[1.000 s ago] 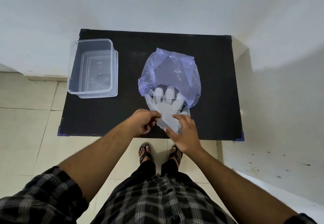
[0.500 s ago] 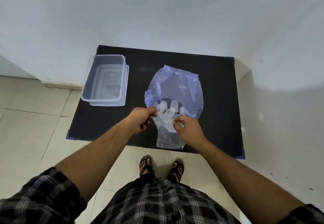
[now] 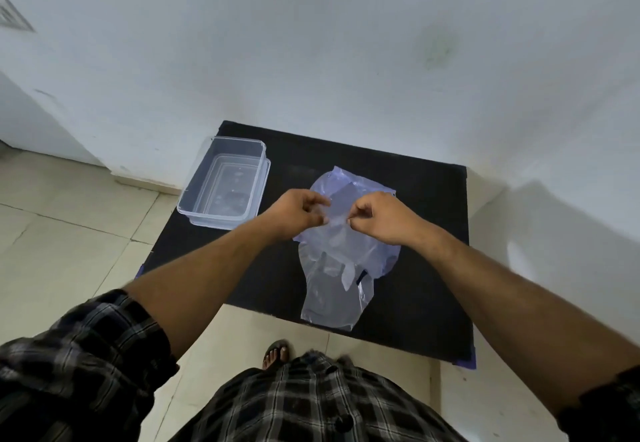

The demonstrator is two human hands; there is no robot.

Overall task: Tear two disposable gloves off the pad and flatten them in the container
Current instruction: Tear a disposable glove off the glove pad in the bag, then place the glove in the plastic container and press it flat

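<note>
A clear disposable glove (image 3: 332, 244) hangs in the air between my hands, above the black table (image 3: 426, 220). My left hand (image 3: 298, 214) pinches its top edge on the left and my right hand (image 3: 375, 216) pinches it on the right, both with fingers closed on the film. Below and behind the glove lies the pad of gloves (image 3: 329, 303) in its bluish plastic bag (image 3: 346, 185), its cuff end near the table's front edge. The clear plastic container (image 3: 194, 206) stands on the table's left side, with nothing in it.
A white wall rises directly behind the table and on the right. Tiled floor (image 3: 62, 258) lies to the left and in front. My sandalled foot (image 3: 275, 355) shows under the table's front edge.
Both hands have risen and moved away from me, lifting one glove up off the pad. The camera has tilted upward, so the table sits lower in view.
</note>
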